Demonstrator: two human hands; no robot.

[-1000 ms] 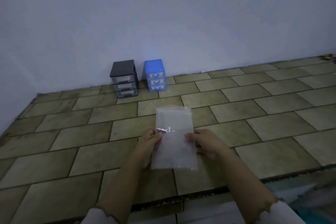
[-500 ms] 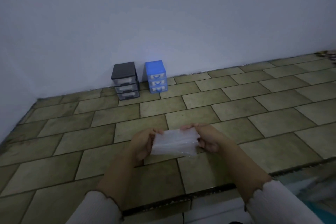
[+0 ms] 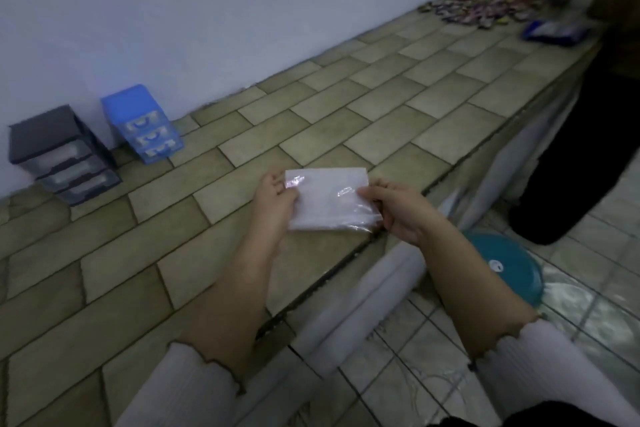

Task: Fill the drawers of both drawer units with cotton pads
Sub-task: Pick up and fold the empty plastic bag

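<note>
- Tiled bench [image 3: 311, 104] runs along a pale wall, and both hands work above its near edge, close to the body where the packet is easy to handle.
- Left hand [image 3: 275, 196] pinches one end of the clear packet of cotton pads [image 3: 329, 199]; right hand [image 3: 398, 210] pinches the other, likely feeling for the opening.
- Black drawer unit [image 3: 60, 152] and blue drawer unit [image 3: 143, 121] sit side by side against the wall, well apart from the packet, drawers all pushed in.
- Nothing loaded yet, by the look of it.
</note>
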